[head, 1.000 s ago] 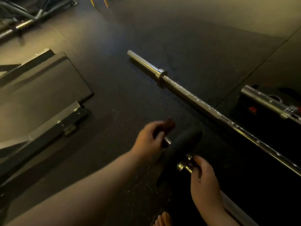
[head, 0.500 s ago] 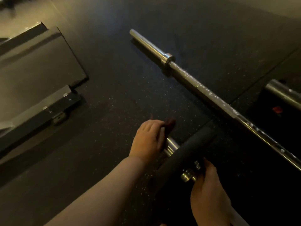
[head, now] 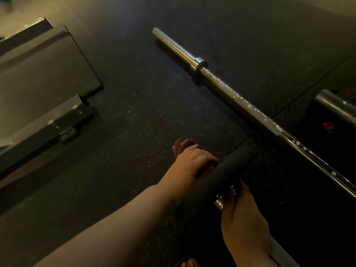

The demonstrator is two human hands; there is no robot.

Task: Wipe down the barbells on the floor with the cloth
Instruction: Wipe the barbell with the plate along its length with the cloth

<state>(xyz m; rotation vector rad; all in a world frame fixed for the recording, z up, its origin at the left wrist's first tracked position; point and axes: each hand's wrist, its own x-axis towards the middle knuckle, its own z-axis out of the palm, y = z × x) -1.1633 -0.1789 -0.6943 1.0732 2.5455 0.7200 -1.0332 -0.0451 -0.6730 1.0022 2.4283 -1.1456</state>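
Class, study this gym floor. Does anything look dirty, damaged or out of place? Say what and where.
The long barbell lying on the floor has white specks scattered along its shaft, right of the collar; the sleeve looks clean. They could be residue or droplets; I cannot tell which. Nothing else stands out.

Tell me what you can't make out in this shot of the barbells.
Head view:
cloth: mostly covered by the left hand.
near barbell: its tip hidden behind that hand and the black plate.
long barbell: far end cut off by the right edge.
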